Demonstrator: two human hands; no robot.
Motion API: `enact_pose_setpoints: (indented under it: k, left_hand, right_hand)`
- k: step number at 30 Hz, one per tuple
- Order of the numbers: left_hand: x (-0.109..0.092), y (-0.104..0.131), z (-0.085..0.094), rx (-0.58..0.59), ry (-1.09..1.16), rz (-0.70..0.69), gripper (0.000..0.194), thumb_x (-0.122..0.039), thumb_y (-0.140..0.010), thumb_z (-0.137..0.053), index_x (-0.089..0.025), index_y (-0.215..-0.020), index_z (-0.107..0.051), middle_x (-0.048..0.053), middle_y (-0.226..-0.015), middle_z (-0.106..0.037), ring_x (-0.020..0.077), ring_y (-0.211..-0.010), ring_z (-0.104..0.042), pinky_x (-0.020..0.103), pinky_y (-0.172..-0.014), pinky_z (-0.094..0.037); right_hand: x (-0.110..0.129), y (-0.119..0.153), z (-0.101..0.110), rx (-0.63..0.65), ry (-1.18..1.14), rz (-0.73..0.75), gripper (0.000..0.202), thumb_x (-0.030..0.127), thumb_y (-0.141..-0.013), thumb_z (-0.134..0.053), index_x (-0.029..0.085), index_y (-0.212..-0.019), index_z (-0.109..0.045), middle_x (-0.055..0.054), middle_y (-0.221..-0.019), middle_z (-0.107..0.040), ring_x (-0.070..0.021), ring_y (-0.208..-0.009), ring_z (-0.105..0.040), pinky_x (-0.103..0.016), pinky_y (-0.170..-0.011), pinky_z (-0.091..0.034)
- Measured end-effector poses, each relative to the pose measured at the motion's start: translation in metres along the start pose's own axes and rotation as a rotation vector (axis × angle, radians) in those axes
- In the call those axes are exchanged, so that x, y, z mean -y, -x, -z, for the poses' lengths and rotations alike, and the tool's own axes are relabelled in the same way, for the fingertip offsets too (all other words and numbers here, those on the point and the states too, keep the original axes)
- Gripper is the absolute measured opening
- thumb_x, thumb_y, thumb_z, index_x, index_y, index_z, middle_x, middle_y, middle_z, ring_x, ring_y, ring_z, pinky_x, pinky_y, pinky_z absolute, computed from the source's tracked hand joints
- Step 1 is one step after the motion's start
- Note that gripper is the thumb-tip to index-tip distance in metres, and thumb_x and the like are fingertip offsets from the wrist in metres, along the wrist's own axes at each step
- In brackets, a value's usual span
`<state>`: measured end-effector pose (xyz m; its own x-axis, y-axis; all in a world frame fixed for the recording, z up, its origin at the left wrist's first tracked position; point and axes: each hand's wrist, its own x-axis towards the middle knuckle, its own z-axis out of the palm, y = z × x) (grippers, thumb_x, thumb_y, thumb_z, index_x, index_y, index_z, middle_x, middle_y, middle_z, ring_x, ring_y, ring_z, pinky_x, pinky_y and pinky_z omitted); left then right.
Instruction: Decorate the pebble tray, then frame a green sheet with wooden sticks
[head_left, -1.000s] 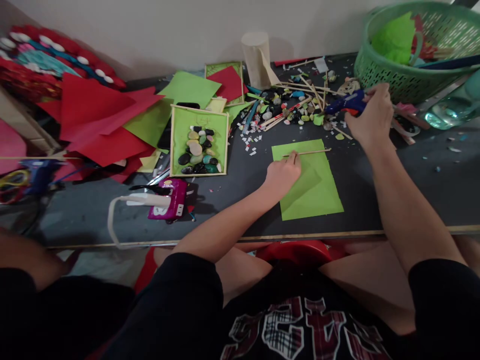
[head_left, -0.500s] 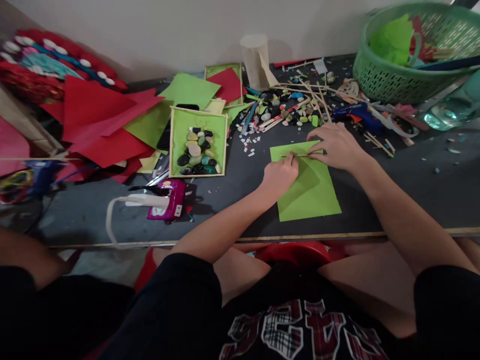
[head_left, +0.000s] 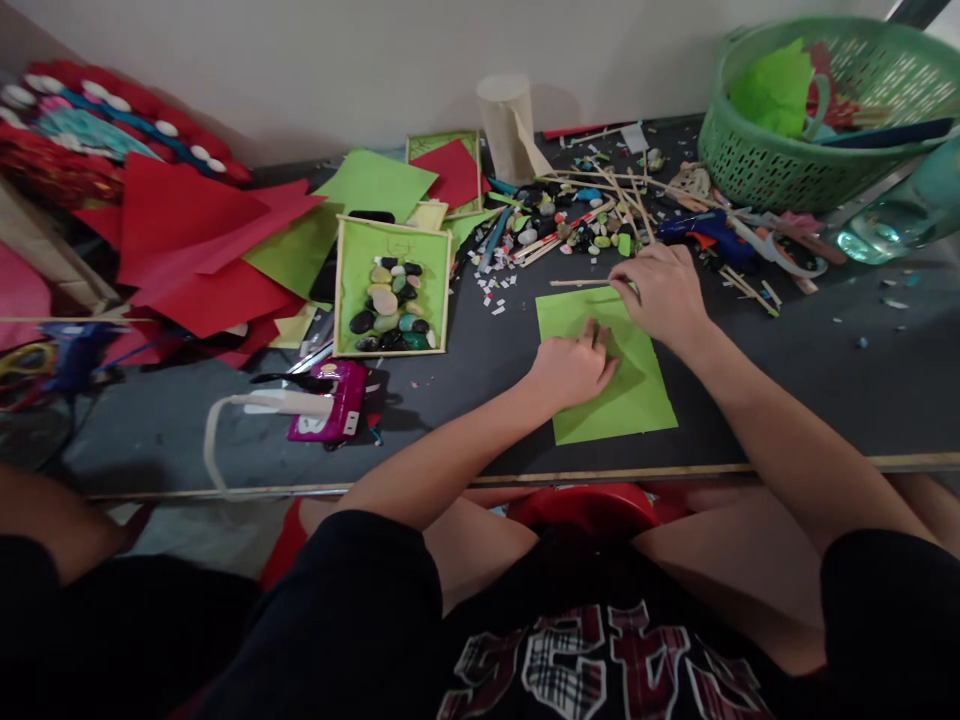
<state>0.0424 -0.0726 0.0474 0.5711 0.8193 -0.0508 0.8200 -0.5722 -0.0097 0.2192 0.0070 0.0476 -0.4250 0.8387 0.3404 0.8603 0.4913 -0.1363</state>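
Observation:
A sheet of light green paper (head_left: 630,395) lies on the dark tabletop before me. My left hand (head_left: 574,370) rests on its middle, holding nothing, with a couple of fingers stretched out on the sheet. At the paper's upper right, my right hand (head_left: 664,292) is closed in a pinch on a thin wooden stick (head_left: 577,283). The stick points left, level with the top edge of the sheet and just beyond it.
A green-backed frame (head_left: 349,290) with painted pebbles lies left of the paper, near a purple power adapter (head_left: 345,400). Behind are scattered sticks and pebbles, a paper roll (head_left: 504,130), a blue glue gun (head_left: 712,238) and a green basket (head_left: 750,165). Red sheets (head_left: 195,225) pile up left.
The stick has moved from the green paper to just past its top edge, held in my right hand. My left hand has let go of it and slid down the sheet.

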Motion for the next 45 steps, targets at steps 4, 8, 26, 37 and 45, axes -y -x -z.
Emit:
enact_pose_setpoints:
  k: [4, 8, 26, 37, 45]
  left_hand:
    - [-0.001, 0.001, -0.002, -0.036, 0.0, -0.018, 0.056, -0.04, -0.107, -0.038, -0.007, -0.15, -0.053, 0.029, -0.142, -0.061, 0.0303, -0.085, -0.079, 0.037, -0.058, -0.057]
    - [-0.001, 0.0, -0.005, -0.058, -0.01, -0.027, 0.056, -0.04, -0.106, -0.038, -0.006, -0.148, -0.055, 0.03, -0.14, -0.062, 0.03, -0.082, -0.079, 0.036, -0.055, -0.054]
    - [0.007, -0.001, -0.012, -0.229, 0.048, -0.025, 0.043, -0.029, -0.106, -0.036, -0.014, -0.123, -0.073, 0.014, -0.128, -0.074, 0.0226, -0.078, -0.077, 0.032, -0.056, -0.05]
    - [0.1, -0.011, -0.017, -0.852, 0.261, 0.16, 0.047, -0.054, -0.107, -0.041, -0.022, -0.128, -0.066, 0.012, -0.122, -0.074, 0.0234, -0.12, -0.067, 0.039, -0.105, -0.052]
    - [0.094, -0.012, -0.017, -0.784, 0.327, 0.138, 0.04, -0.047, -0.107, -0.042, -0.025, -0.114, -0.075, 0.009, -0.107, -0.079, 0.0222, -0.102, -0.072, 0.041, -0.097, -0.055]
  right_hand:
    - [0.004, -0.001, -0.017, -0.075, -0.029, 0.053, 0.03, 0.027, -0.099, -0.046, 0.022, -0.096, -0.075, -0.01, -0.093, -0.077, -0.0321, -0.107, -0.062, -0.052, -0.097, -0.043]
    - [0.004, -0.001, -0.022, -0.089, -0.032, 0.055, 0.031, 0.028, -0.098, -0.046, 0.022, -0.093, -0.076, -0.009, -0.091, -0.078, -0.0321, -0.106, -0.062, -0.053, -0.097, -0.043]
    - [0.006, 0.002, -0.01, -0.14, -0.045, 0.02, 0.038, 0.036, -0.106, -0.036, 0.024, -0.104, -0.073, -0.01, -0.105, -0.076, -0.0305, -0.11, -0.063, -0.05, -0.102, -0.041]
    - [0.008, 0.009, -0.003, -0.265, -0.051, 0.022, 0.042, 0.033, -0.107, -0.034, 0.029, -0.122, -0.073, -0.01, -0.11, -0.071, -0.0278, -0.109, -0.064, -0.046, -0.096, -0.043]
    - [0.014, 0.01, -0.002, -0.153, 0.002, 0.159, 0.049, 0.04, -0.107, -0.031, 0.021, -0.116, -0.075, -0.011, -0.094, -0.075, -0.024, -0.086, -0.067, -0.037, -0.078, -0.045]
